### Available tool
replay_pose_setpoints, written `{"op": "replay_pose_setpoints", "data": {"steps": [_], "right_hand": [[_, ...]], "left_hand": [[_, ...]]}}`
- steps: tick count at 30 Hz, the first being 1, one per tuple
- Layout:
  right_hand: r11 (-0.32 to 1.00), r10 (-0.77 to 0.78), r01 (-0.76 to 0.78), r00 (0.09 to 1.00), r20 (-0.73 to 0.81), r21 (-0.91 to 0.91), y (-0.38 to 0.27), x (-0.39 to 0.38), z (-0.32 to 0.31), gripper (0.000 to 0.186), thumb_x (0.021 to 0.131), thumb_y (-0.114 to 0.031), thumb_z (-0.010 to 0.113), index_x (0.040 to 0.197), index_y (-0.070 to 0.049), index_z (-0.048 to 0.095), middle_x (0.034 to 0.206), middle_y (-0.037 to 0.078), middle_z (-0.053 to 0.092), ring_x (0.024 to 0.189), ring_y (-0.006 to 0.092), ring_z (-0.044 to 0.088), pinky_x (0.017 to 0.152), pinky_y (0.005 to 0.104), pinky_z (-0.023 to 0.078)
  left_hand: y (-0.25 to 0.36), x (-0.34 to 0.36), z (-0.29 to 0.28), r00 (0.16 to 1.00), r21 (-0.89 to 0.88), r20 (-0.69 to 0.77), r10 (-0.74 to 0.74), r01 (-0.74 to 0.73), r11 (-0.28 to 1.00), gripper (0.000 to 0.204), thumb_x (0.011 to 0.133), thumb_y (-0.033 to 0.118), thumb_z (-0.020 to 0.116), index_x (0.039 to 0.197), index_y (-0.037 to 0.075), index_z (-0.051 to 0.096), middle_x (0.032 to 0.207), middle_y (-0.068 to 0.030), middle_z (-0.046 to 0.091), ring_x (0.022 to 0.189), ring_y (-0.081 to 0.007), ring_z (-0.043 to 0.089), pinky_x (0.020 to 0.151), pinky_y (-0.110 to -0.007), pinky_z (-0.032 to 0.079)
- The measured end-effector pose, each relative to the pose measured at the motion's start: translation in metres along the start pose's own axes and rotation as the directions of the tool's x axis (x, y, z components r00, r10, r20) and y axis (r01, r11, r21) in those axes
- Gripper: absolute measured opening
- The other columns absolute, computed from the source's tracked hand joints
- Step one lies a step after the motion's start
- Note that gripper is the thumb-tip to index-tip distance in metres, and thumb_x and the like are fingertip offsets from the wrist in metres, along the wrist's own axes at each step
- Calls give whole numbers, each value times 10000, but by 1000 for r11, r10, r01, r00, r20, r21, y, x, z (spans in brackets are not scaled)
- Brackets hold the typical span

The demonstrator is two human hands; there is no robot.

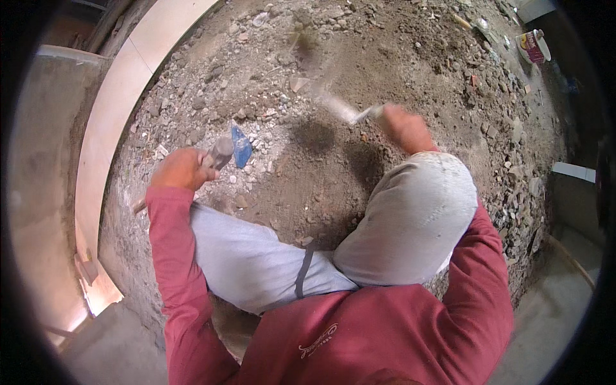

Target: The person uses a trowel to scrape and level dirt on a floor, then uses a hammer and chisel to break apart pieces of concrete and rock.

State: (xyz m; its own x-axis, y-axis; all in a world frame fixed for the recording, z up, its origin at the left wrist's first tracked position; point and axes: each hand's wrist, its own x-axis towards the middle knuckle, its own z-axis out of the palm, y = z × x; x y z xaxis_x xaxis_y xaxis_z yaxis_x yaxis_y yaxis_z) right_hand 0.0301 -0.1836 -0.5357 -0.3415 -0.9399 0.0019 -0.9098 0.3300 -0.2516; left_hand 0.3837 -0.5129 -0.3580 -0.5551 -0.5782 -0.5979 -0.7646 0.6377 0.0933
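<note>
My left hand [176,172] is closed around a hammer [221,151]; its blunt metal head points ahead and right, and the wooden handle shows behind my wrist. Just beyond the hammer head lies a blue, pointed flat piece [241,147] among white crumbs on the ground. In my right hand [409,129], beyond my right knee, is the handle of a trowel [362,117]. The trowel's blade is smeared by motion and reaches left over the loose soil [378,58]. A dark blur, perhaps flying dirt, hangs farther out above the ground.
A row of pale tiles [106,128] curves along the left, beside a grey wall [48,160]. Stones and rubble [513,167] are strewn on the right. A white tub [534,47] with a coloured label lies far right. My bent knees [410,205] are close in.
</note>
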Motion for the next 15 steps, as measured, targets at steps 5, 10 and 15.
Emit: {"op": "replay_pose_setpoints", "data": {"steps": [5,10,15], "right_hand": [[995,-99,100,995,-30,18,11,-39,36,131,996,-150,529,1076,-68,465,911,150,680,785,363,697,651,482,571],[904,304,-354,926,-224,-239,121,-21,-23,217,988,-269,552,1046,-85,452,780,192,671,703,395,685,577,513,523],[964,205,-221,972,117,150,-15,-12,-17,236,997,-272,547,1102,-91,439,973,211,673,818,418,684,650,519,534]], "left_hand": [[17,3,-4,995,1,65,75,-75,997,382,770,335,816,1058,93,750,922,-206,719,901,-378,692,799,-477,512],[22,-2,-5,995,41,55,85,-87,995,367,769,354,821,1025,98,757,902,-208,717,891,-382,692,790,-474,510],[25,17,-5,996,-3,20,83,-83,997,393,738,332,839,1010,63,749,863,-196,714,823,-369,681,761,-463,499]]}}
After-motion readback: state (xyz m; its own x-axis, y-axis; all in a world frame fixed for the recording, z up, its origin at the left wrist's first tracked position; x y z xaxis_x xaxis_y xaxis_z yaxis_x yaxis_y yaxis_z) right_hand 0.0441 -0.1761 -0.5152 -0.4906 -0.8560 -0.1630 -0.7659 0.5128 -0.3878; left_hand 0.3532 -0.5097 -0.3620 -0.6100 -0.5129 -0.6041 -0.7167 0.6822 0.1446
